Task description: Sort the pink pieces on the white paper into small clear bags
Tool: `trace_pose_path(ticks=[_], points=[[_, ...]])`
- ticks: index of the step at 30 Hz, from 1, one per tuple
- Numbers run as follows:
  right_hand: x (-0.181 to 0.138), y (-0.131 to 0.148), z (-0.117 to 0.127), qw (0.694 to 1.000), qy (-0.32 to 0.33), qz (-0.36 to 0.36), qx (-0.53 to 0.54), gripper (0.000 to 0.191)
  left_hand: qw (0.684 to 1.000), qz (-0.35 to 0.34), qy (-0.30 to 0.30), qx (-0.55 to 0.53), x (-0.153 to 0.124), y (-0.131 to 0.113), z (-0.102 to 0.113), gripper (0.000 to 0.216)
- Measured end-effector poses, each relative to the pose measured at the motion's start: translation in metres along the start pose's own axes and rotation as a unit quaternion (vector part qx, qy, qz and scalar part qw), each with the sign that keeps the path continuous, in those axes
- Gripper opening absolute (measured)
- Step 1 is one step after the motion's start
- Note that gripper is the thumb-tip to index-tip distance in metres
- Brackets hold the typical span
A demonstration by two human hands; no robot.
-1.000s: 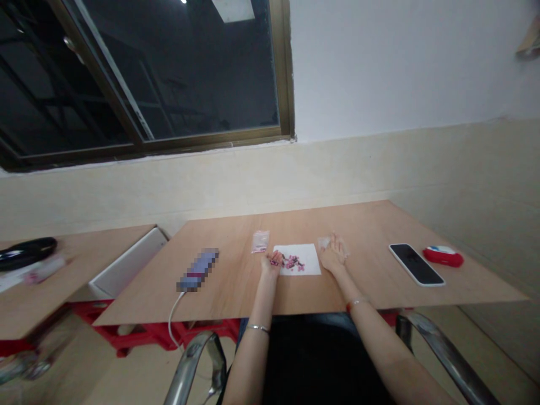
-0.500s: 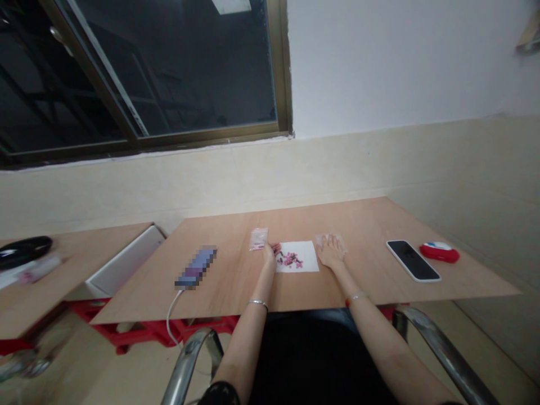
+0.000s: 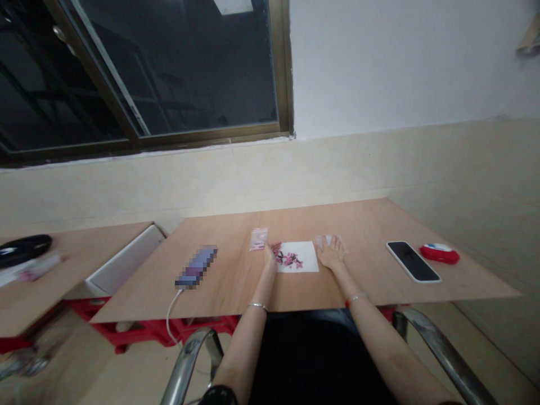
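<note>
Left hand [image 3: 270, 256]: rests on the wooden table [image 3: 236, 281] at the left edge of the white sheet [image 3: 304, 254]. The fingers are drawn together at the sheet's near-left corner, next to the pink pieces [image 3: 289, 259] scattered on the sheet. Whether the fingertips pinch one of the pieces cannot be told; the detail is too small.

Right hand [image 3: 331, 253]: lies flat, palm down, fingers spread wide, just right of the white sheet. The fingertips rest on a small clear bag [image 3: 324, 240] that lies on the table; nothing is gripped.

Items between the hands: the white sheet lies flat on the table, with the pink pieces clustered on its left half, close to the left hand and apart from the right hand.

Items beyond the left hand: a second small bag with pinkish contents [image 3: 259, 238] lies just ahead and left of the left hand, off the sheet. Further left, a phone [image 3: 197, 266] lies on the table with a white cable [image 3: 170, 318] hanging over the near edge.

Items beyond the right hand: well to the right, a dark phone [image 3: 413, 261] lies face up, and a red case [image 3: 439, 253] lies just past it.

Each wrist carries a bracelet.
</note>
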State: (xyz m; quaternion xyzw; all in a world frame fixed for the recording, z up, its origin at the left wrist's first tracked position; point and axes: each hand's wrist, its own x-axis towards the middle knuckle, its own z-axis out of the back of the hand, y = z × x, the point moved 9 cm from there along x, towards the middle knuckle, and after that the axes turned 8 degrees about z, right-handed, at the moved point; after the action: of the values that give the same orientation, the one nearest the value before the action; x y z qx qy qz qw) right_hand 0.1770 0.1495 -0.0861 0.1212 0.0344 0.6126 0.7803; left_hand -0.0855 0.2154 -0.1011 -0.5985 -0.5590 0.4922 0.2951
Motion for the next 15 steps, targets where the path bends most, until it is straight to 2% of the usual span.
trace_pose_path(ticks=[15], points=[[-0.005,0.003,0.008,1.0,-0.005,0.002,-0.006,0.063,1.0,0.001,0.017,-0.001,-0.015,-0.007,-0.006,0.059]])
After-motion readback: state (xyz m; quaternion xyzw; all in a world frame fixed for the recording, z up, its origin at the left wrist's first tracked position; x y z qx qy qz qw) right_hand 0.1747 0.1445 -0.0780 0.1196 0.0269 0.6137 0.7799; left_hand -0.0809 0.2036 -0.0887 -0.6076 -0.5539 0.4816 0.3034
